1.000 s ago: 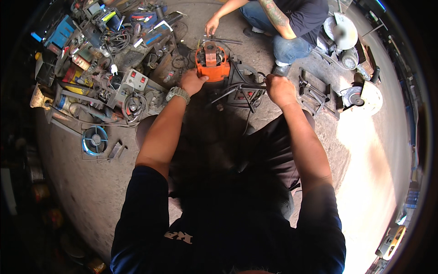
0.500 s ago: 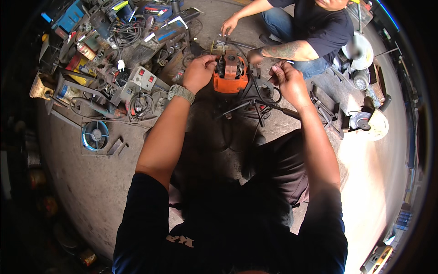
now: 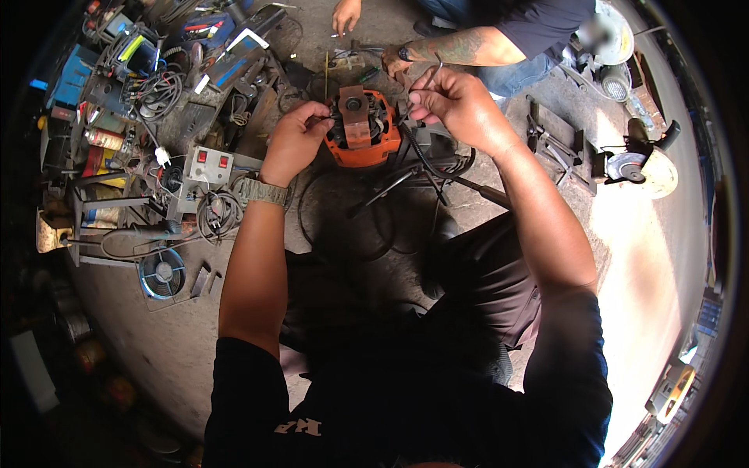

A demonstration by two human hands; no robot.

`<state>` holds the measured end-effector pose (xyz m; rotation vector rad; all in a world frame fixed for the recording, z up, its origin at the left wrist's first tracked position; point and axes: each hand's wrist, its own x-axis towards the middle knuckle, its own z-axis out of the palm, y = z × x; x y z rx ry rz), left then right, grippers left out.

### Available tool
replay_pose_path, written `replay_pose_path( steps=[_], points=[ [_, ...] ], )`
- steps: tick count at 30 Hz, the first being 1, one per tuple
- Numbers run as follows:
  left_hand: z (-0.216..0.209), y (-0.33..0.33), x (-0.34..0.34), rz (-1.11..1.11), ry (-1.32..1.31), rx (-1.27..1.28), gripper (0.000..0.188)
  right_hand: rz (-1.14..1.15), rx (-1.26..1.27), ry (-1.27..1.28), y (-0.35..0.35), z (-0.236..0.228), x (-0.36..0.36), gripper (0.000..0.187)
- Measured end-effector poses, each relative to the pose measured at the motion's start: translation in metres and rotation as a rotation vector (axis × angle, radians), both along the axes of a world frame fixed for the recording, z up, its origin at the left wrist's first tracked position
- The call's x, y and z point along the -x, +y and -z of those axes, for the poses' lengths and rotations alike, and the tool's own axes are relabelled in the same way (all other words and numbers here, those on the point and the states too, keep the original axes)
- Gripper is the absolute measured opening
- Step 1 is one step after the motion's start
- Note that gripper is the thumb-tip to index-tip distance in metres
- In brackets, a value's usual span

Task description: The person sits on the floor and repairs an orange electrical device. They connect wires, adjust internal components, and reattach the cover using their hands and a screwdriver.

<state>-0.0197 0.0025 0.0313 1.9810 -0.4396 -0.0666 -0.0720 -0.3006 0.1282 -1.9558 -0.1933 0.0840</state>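
On the floor ahead sits an orange machine housing (image 3: 360, 156), its inner parts exposed and a brown metal plate (image 3: 355, 117) across its top. My left hand (image 3: 296, 142) is at the housing's left side, fingertips pinched together against it; what they grip, if anything, is hidden. Over on the right side, my right hand (image 3: 460, 105) pinches a thin bent metal rod (image 3: 435, 74) that looks like a hex key. Its lower end is close to the machine's right edge. A black cable (image 3: 421, 156) runs from beside the housing to the right.
Another person's hand (image 3: 347, 17) is beyond the machine, and their other forearm (image 3: 460, 48) reaches in beside it. Cables, tools and a grey switch box (image 3: 209, 165) crowd the left. A blue-rimmed fan (image 3: 162, 273) lies nearer. Angle grinders (image 3: 632, 168) and metal brackets (image 3: 558, 144) lie right.
My right hand has come in closer to the machine's right side, and the bent rod now shows upright in it. My left hand stays at the left side. The view has shifted.
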Motion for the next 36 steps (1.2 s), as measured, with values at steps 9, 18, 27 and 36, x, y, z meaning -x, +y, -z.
replay_pose_path(
  steps=[9, 18, 27, 36],
  points=[
    [-0.001, -0.002, -0.001, 0.036, 0.024, 0.066, 0.011, 0.011, 0.032, -0.088, 0.016, 0.018, -0.040, 0.007],
    [0.005, -0.002, -0.001, -0.002, -0.053, 0.011, 0.012, 0.015, 0.138, -0.122, 0.039, 0.022, -0.044, 0.012],
    [0.004, -0.002, 0.003, -0.029, -0.099, -0.076, 0.012, -0.018, 0.476, -0.369, 0.043, 0.036, -0.043, 0.014],
    [0.003, -0.005, 0.003, -0.046, -0.073, -0.045, 0.015, 0.006, 0.441, -0.420, 0.044, 0.039, -0.042, 0.017]
  ],
)
